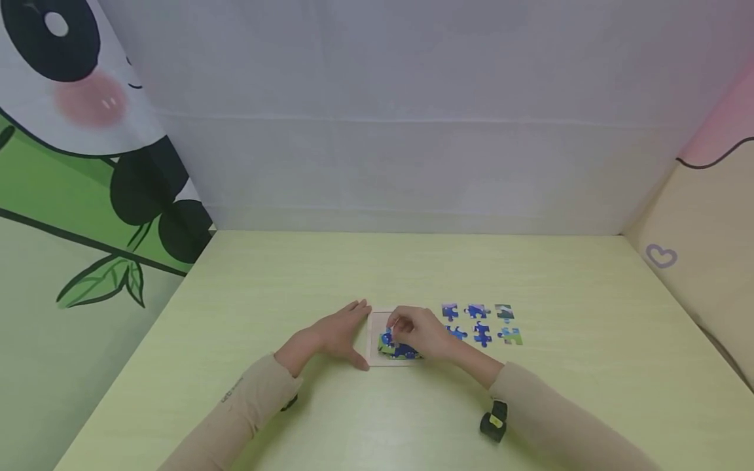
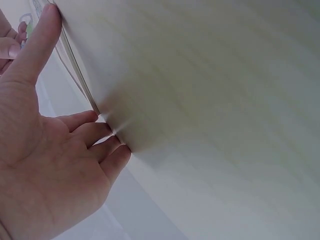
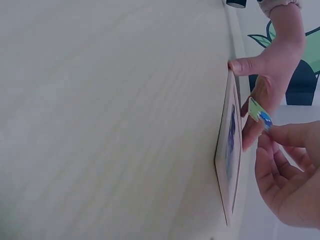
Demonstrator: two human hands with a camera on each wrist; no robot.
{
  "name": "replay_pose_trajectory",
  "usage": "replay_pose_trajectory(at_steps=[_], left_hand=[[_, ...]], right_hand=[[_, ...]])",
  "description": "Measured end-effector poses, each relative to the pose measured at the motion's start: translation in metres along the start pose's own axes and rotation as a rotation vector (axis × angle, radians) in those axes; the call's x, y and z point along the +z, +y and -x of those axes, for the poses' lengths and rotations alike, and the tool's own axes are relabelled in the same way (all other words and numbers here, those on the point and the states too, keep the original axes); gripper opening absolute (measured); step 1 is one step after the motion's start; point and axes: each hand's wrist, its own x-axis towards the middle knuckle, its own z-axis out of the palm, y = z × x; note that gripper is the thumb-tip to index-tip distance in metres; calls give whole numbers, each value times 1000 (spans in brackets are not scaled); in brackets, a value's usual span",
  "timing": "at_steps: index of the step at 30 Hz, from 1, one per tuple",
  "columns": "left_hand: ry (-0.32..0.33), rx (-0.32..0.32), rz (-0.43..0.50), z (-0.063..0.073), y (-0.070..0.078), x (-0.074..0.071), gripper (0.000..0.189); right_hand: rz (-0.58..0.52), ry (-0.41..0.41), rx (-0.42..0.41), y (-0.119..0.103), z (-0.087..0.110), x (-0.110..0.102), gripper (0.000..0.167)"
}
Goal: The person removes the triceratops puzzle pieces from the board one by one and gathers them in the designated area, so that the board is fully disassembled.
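A square, light wooden puzzle tray [image 1: 377, 319] lies flat on the table, with blue and green puzzle pieces [image 1: 405, 352] in its lower part. My left hand [image 1: 338, 332] is spread along the tray's left side. In the left wrist view, the thumb and fingers of that hand [image 2: 55, 165] touch the edge. Above the tray, my right hand [image 1: 427, 332] pinches a puzzle piece [image 3: 259, 113] between thumb and fingers. The piece is green and blue, tilted and clear of the tray in the right wrist view. My right hand hides part of the tray in the head view.
Right of the tray, several loose puzzle pieces [image 1: 482, 333] lie in two rows on the pale table [image 1: 283, 275]. A white backdrop [image 1: 412, 176] rises behind the table's far edge. Printed panels stand at left and right.
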Motion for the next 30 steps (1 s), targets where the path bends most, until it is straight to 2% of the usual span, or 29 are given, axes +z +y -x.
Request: replay_pose_trajectory(at_steps=[4, 9, 14, 23, 30], left_hand=[[-5, -1, -13, 1, -2, 1, 109], [-5, 1, -31, 2, -6, 4, 111], [-5, 6, -42, 3, -8, 7, 110], [-5, 18, -37, 6, -9, 7, 109], [1, 35, -38, 7, -9, 8, 109]], right_hand=[[17, -4, 16, 5, 11, -17, 10], [62, -7, -16, 17, 31, -38, 11], [97, -8, -4, 31, 52, -50, 11], [81, -29, 66, 46, 75, -53, 11], [105, 7, 86, 49, 81, -46, 11]])
